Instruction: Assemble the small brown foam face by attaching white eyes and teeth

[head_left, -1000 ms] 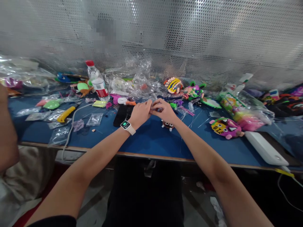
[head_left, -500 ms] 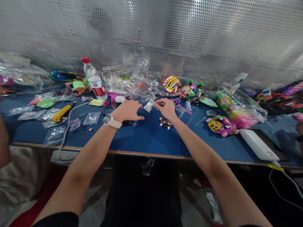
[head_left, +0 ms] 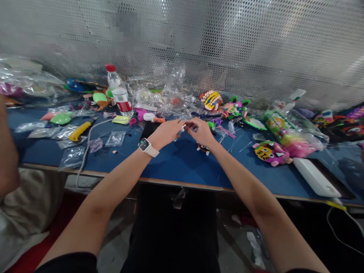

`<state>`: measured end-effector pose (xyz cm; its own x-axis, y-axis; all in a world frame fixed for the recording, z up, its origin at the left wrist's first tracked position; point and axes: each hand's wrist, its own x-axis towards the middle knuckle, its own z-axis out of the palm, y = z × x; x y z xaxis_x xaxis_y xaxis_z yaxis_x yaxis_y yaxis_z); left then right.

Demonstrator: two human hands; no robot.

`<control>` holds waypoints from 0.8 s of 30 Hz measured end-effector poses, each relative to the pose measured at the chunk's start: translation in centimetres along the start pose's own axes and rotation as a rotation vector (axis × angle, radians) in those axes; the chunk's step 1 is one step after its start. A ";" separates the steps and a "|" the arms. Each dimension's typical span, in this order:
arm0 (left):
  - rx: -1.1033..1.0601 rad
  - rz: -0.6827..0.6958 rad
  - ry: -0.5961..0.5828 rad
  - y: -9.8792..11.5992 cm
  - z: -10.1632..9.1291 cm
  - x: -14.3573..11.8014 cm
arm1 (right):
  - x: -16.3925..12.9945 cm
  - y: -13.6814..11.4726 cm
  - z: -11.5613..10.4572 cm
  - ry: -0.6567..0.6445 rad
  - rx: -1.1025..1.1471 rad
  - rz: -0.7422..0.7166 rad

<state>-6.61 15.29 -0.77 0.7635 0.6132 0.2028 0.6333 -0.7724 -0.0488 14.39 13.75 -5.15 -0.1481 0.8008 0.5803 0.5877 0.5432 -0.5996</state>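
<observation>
My left hand (head_left: 167, 132), with a white smartwatch (head_left: 147, 146) on the wrist, meets my right hand (head_left: 201, 132) above the blue table (head_left: 176, 163). Between the fingertips of both hands is a small clear plastic bag (head_left: 187, 127) with something tiny in it; both hands pinch it. A small brown felt figure (head_left: 203, 148) lies on the table just under my right wrist. A black phone (head_left: 146, 132) lies partly hidden under my left hand.
A water bottle with a red cap (head_left: 117, 92), crumpled clear bags (head_left: 167, 96), a yellow knife (head_left: 79, 131), felt animal masks (head_left: 270, 151) and a white power bank (head_left: 315, 176) lie around. Another person's arm (head_left: 7, 151) is at the left edge. A perforated metal wall (head_left: 227, 45) stands behind.
My left hand, flat on the table half a second ago, has come back up to my right hand and taken hold of the small bag again.
</observation>
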 end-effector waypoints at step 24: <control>-0.115 -0.018 0.204 2.3 3.1 1.2 | 0.2 0.3 -1.6 -0.072 0.062 0.103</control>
<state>-3.85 14.79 -3.63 0.7031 0.5900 0.3970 0.6193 -0.7824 0.0659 15.84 13.69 -4.29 -0.1477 0.8678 0.4745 0.5526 0.4703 -0.6881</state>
